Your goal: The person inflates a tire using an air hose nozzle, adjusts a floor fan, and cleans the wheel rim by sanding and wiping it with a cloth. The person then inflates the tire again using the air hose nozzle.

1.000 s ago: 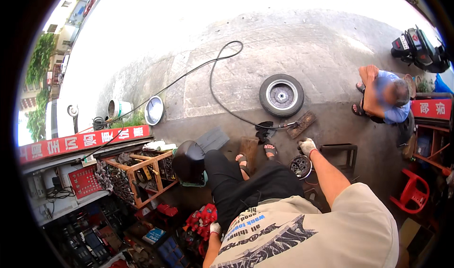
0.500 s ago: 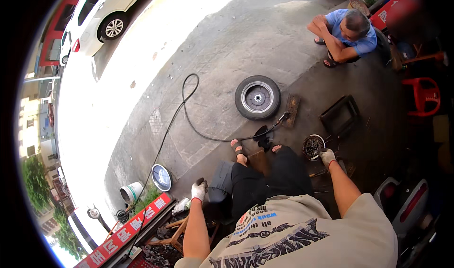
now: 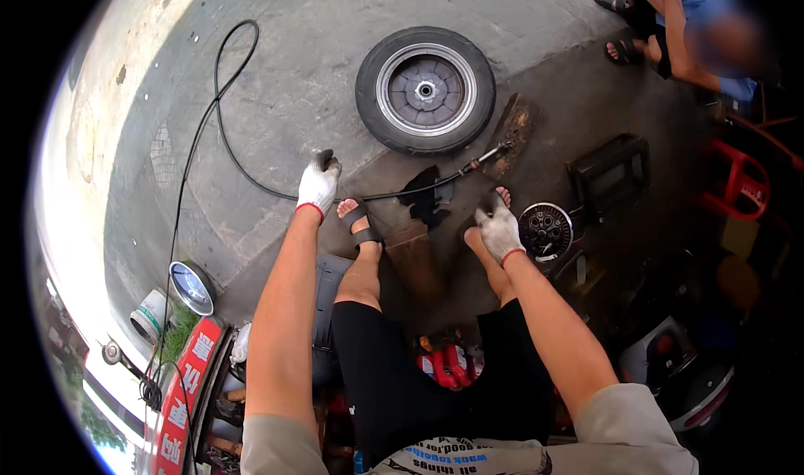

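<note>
My left hand [image 3: 320, 183] wears a white glove with dark fingertips. It hangs over the concrete beside the black air hose [image 3: 260, 183], fingers loosely bent and a little apart, with nothing visible in them. In a matching glove, my right hand [image 3: 500, 229] is just left of a round motor stator [image 3: 545, 232] with a metal rim; its dark fingers blur into the background. Beyond both hands a wheel with a black tyre [image 3: 368, 98] lies flat. The hose's metal nozzle [image 3: 474, 164] rests near a worn wooden block [image 3: 512, 131]. A black rag [image 3: 425, 197] lies between my feet.
A dark rectangular frame [image 3: 611, 173] and a red plastic stool [image 3: 741, 182] are on the right. Another person [image 3: 695, 48] squats at the upper right. Left are a metal basin [image 3: 192, 287], a white bucket [image 3: 149, 316] and a red sign board [image 3: 186, 400].
My view has tipped down and closer to the floor. My left hand has reached forward from beside my leg. My right hand has come off the stator and moved to its left.
</note>
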